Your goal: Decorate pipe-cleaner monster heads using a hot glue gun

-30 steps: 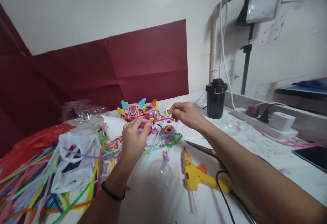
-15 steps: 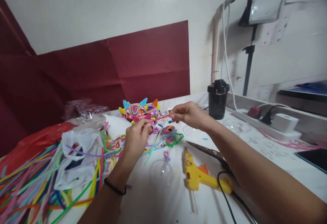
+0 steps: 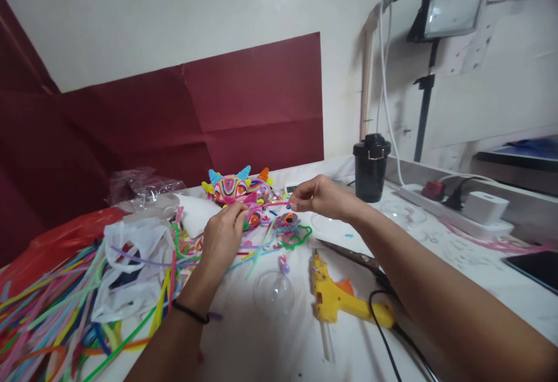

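Both hands have drawn a little closer together, the left hand (image 3: 221, 236) dropping slightly. Its fingertips pinch one end of a pink pipe cleaner (image 3: 272, 203); the right hand (image 3: 320, 196) pinches the other end, so the strand is stretched between them just in front of the colourful horned figure (image 3: 238, 187). Tangled pipe cleaners (image 3: 279, 236) lie right beneath and could snag the strand. I'd also worry about the yellow glue gun (image 3: 340, 299): its cord (image 3: 383, 335) runs under the right forearm and may get dragged.

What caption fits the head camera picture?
Two hands, left hand and right hand, stretch a pink pipe cleaner.
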The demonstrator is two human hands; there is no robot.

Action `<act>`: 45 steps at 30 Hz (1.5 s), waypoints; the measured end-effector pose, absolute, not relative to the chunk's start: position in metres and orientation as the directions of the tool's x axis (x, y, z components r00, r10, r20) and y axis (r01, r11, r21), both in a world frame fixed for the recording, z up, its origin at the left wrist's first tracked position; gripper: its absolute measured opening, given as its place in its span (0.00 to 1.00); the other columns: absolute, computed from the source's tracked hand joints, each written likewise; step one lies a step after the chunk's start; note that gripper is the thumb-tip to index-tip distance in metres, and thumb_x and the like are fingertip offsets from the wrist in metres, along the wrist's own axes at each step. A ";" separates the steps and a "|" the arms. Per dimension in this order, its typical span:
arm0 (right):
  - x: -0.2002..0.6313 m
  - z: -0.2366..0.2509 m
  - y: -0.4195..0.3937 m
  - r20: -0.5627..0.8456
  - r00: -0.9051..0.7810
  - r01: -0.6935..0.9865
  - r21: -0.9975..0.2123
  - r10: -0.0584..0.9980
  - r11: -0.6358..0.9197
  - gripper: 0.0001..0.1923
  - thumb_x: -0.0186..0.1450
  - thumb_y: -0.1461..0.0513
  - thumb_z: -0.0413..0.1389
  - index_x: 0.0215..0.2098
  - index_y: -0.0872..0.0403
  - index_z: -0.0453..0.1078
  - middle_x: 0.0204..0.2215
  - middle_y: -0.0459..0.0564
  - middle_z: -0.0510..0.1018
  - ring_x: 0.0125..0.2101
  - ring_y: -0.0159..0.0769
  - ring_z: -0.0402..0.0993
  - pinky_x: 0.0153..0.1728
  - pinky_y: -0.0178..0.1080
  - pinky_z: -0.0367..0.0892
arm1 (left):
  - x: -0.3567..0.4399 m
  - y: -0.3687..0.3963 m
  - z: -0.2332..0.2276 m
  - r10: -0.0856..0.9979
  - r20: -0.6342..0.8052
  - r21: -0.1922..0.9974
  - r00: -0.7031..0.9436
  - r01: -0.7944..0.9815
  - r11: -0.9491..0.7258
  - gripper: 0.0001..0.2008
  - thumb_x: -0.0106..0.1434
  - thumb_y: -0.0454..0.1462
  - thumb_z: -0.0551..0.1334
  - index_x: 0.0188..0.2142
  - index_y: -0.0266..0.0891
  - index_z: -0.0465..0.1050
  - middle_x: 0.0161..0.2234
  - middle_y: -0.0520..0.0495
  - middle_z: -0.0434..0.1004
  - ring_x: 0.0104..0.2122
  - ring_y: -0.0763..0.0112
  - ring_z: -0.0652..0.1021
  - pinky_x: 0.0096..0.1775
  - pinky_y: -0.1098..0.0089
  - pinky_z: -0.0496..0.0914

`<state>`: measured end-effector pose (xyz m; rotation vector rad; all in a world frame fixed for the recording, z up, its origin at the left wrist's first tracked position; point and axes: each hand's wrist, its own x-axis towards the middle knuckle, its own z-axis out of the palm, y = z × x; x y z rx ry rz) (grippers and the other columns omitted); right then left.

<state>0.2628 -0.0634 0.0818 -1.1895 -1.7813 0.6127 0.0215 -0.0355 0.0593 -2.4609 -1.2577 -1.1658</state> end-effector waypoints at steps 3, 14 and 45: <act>0.268 0.080 -0.060 0.411 -0.099 0.524 -0.753 0.906 0.398 0.03 0.52 0.64 0.61 0.25 0.58 0.76 0.19 0.44 0.75 0.22 0.28 0.67 0.22 0.30 0.59 | 0.018 -0.033 0.059 0.628 0.695 0.182 0.350 0.759 -0.625 0.09 0.66 0.38 0.54 0.35 0.41 0.73 0.31 0.50 0.78 0.31 0.68 0.76 0.35 0.72 0.64; 0.267 0.083 -0.062 0.522 0.007 0.715 -0.599 0.853 0.361 0.02 0.55 0.67 0.62 0.26 0.58 0.77 0.21 0.46 0.77 0.23 0.30 0.70 0.25 0.31 0.60 | 0.016 -0.031 0.058 0.688 0.638 0.221 0.346 0.774 -0.593 0.12 0.65 0.38 0.52 0.31 0.40 0.71 0.26 0.50 0.75 0.26 0.70 0.73 0.32 0.72 0.60; 0.214 0.070 -0.074 0.743 -0.218 0.750 -0.286 0.632 0.596 0.03 0.59 0.69 0.62 0.33 0.58 0.74 0.27 0.47 0.77 0.27 0.30 0.71 0.30 0.31 0.60 | 0.051 -0.066 0.063 0.734 0.636 0.566 0.239 0.502 -0.654 0.10 0.63 0.38 0.56 0.32 0.37 0.75 0.24 0.50 0.77 0.25 0.71 0.76 0.30 0.74 0.67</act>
